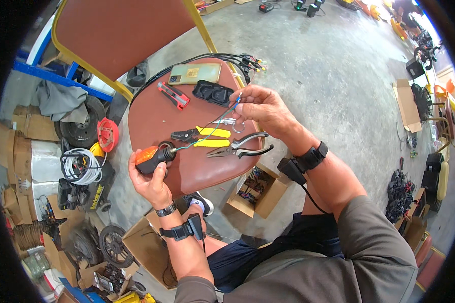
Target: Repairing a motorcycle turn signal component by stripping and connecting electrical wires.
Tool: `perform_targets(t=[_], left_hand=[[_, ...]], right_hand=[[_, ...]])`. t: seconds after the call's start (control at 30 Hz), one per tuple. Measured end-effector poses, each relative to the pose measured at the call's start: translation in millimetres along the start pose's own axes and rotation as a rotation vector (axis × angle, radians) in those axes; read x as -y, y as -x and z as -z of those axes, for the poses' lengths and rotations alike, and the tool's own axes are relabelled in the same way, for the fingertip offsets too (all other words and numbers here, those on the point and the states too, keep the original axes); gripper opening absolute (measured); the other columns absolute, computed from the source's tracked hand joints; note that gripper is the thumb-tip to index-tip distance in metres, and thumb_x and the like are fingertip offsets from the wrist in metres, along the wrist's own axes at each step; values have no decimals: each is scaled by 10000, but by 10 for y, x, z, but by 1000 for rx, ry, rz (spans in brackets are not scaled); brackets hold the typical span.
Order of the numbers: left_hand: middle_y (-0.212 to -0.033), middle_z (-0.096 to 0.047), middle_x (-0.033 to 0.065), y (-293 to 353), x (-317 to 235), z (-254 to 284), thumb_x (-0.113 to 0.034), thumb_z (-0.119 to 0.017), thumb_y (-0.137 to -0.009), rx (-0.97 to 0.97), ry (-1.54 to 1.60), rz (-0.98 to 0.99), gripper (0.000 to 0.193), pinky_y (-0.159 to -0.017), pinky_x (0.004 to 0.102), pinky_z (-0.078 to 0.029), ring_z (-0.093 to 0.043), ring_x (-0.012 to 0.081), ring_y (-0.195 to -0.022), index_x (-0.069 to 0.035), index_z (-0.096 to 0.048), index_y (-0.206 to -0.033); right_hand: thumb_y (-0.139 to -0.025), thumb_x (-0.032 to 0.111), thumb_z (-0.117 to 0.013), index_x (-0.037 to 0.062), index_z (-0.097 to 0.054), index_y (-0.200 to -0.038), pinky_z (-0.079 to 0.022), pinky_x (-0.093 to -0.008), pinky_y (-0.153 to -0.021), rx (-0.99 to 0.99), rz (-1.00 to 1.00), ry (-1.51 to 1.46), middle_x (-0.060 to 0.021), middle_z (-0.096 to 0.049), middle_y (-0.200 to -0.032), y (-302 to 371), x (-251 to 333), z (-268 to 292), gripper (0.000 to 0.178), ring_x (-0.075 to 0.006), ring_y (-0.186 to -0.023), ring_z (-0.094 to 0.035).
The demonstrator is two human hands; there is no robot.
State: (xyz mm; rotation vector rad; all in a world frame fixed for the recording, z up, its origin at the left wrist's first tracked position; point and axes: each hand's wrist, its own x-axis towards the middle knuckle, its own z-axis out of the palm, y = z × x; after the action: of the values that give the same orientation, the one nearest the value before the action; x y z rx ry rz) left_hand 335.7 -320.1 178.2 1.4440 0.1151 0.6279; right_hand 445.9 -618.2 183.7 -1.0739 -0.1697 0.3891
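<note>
My left hand [153, 186] is closed around a turn signal light [150, 160] with an orange lens and a black housing. A thin teal-and-dark wire [199, 140] runs from its black rubber stem up to my right hand [264, 109]. Thumb and fingers there pinch the wire near its blue-tipped end. Below the wire, on the brown chair seat [202, 177], lie yellow-handled wire strippers [210, 137] and grey-and-black pliers [240, 146]. A key ring [237, 126], a red utility knife [173, 96], a black plastic tray [212, 93] and a phone [194, 73] lie farther back.
Black cables [222, 56] with coloured ends drape along the seat's back edge. An open cardboard box [258, 194] with small parts stands below the seat. Tyres [117, 246], coiled white cable [81, 165] and a red helmet-like shell [107, 135] crowd the left.
</note>
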Motion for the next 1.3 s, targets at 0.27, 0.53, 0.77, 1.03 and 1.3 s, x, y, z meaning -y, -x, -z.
perform_targets(t=[0.27,0.53,0.77,1.03,1.3], left_hand=[[-1310,-518,131,0,20,26,65,-727,-742,13,6,5,667,-862,380,-579,-579,266,-1130,-17,-452,-1344],[-1326,-509,137,10,12,1,63,-733,-739,12,9,18,679,-869,374,-573,-576,273,-1134,-15,-446,-1349],[-1334,-505,137,4,24,-10,73,-730,-734,21,-5,15,690,-859,369,-575,-582,266,-1123,-15,-443,-1355],[-1325,-511,131,-14,76,50,79,-723,-734,16,-14,-15,679,-843,359,-579,-590,260,-1104,-17,-451,-1349],[-1328,-512,130,-7,88,46,86,-710,-735,17,-20,-16,679,-846,368,-582,-590,265,-1113,-23,-450,-1352]], right_hand=[[-871,51,-677,-24,-637,-1031,-560,-290,-637,27,3,-57,-67,-658,-848,0,-15,-22,182,-126,-736,-645],[-860,97,-703,-16,-643,-1035,-541,-263,-612,-12,14,-15,-46,-646,-795,6,7,-55,216,-109,-695,-624],[-881,76,-673,-18,-673,-1006,-532,-253,-649,23,13,13,-34,-644,-821,26,29,-35,157,-90,-707,-607],[-900,107,-646,-14,-696,-1006,-521,-244,-628,54,41,77,-31,-641,-843,30,51,-63,169,-84,-715,-595],[-937,91,-608,10,-692,-1021,-511,-235,-627,73,81,94,-6,-617,-811,33,29,-66,144,-70,-714,-573]])
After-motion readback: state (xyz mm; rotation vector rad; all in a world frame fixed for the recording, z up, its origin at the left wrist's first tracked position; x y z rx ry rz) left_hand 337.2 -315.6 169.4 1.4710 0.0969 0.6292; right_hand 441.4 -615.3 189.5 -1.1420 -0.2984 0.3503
